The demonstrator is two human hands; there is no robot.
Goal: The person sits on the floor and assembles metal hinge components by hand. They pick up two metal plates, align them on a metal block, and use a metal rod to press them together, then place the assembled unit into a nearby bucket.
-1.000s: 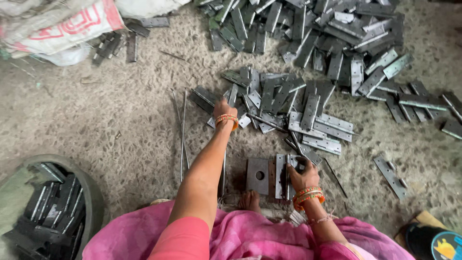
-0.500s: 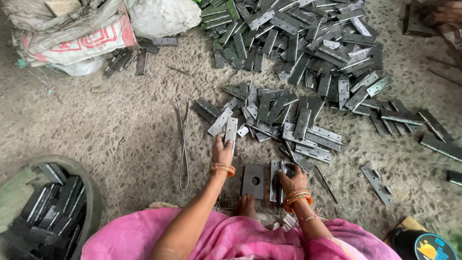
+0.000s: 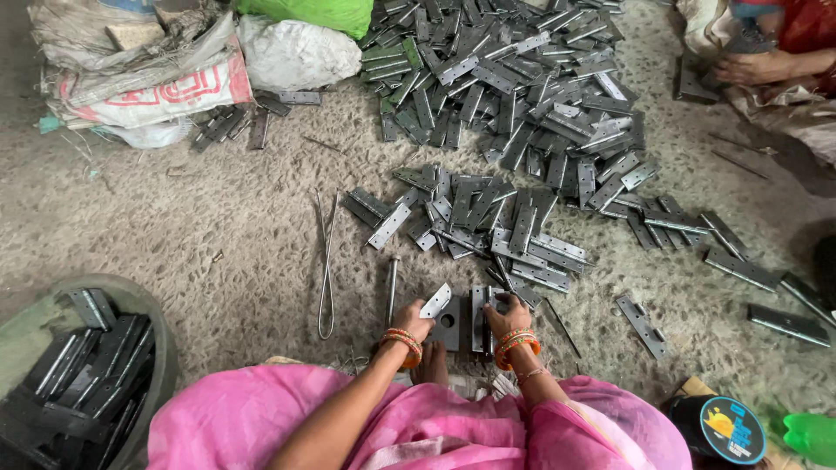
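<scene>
1. Centrally, near edge of scene: square metal block with a hole [image 3: 449,325] flat on the gritty floor [image 3: 218,235], between both hands, just beyond the pink-clad lap [image 3: 418,422].
2. Left hand [image 3: 409,320] closed on a pale hinge leaf [image 3: 435,301], held tilted over the block's left corner; orange bangles at that wrist.
3. Right hand [image 3: 508,317] curled over upright hinge pieces [image 3: 481,315] standing against the block's right side; fingers bent around them, gripping; orange bangles here too.
4. Thin metal rod [image 3: 392,291] lying just left of left hand, pointing away from the lap.
5. Long bent wire loop [image 3: 326,261] further left, flat on floor.
6. Loose scatter of grey hinges [image 3: 488,218] just beyond the block, overlapping one another.
7. Large heap of hinges [image 3: 514,78] far centre-right, well apart from hands.
8. Single hinges trailing off right: one [image 3: 643,325] near right hand, more [image 3: 788,324] toward right edge.
9. Near left: round tub [image 3: 152,339] holding dark stacked hinges.
10. Far left: lumpy sacks [image 3: 157,78], white and printed, with green bag [image 3: 305,13] behind; few dark hinges at their foot.
11. Far right corner: another person's hand [image 3: 758,65] and red sleeve.
12. Near right corner: round dark lid with yellow picture [image 3: 727,428], green object [image 3: 810,435] beside it.
</scene>
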